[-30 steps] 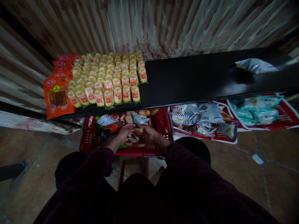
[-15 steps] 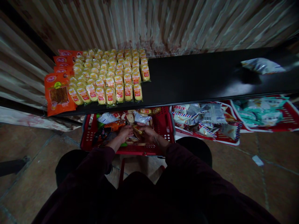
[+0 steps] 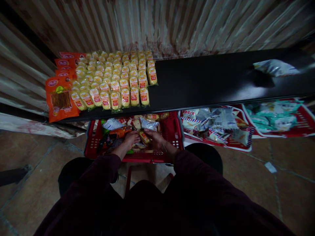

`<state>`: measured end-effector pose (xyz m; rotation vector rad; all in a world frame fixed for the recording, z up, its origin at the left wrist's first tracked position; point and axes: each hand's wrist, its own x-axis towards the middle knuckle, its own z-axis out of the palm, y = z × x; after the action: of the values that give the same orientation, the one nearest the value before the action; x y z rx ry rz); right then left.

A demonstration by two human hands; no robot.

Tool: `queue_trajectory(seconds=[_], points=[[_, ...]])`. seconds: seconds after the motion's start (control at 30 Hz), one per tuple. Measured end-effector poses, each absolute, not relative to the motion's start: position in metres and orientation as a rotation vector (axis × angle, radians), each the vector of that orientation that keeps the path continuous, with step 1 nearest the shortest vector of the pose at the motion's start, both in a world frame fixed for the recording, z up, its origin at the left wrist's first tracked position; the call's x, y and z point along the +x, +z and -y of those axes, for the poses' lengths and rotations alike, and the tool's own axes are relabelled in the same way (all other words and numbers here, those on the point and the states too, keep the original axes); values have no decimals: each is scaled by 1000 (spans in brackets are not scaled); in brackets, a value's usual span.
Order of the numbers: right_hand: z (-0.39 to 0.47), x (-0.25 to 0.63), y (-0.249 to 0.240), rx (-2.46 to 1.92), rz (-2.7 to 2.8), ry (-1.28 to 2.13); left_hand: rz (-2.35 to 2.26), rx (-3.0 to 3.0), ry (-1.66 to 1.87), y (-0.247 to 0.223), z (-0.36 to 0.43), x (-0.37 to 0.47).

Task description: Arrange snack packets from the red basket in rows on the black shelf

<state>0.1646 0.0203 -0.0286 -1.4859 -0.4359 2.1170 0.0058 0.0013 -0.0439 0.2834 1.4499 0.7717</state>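
Over a red shopping basket [image 3: 180, 134], my two hands meet around a small wrapped cake [image 3: 144, 138] with a red and white label. My right hand [image 3: 156, 139] grips the cake from its right side, thumb and fingers against the wrapper. From the left, my left hand [image 3: 131, 139] has its fingers curled against the cake's other edge. Beneath the hands lie mixed snacks, among them an orange and black packet [image 3: 118, 133] and a silvery striped bag [image 3: 149, 124]. The hands hide part of the basket's contents.
A black shelf [image 3: 197, 82] above the basket bears rows of wrapped cakes [image 3: 115, 85] and orange snack packets [image 3: 61, 100]. One silvery bag [image 3: 275, 68] lies on its right end. Red baskets with striped bags [image 3: 219, 121] and teal packets [image 3: 275, 116] stand at right.
The wrapped cake has turned between my hands, so its labelled face now shows more. My right hand has shifted slightly; the shelf goods stay as they were.
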Motion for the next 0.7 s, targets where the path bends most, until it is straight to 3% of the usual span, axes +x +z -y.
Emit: queue_trajectory(seconds=[0.7], points=[[-19,162,-14,-1441,414,2117,-1472,251,830,-28,3,8]])
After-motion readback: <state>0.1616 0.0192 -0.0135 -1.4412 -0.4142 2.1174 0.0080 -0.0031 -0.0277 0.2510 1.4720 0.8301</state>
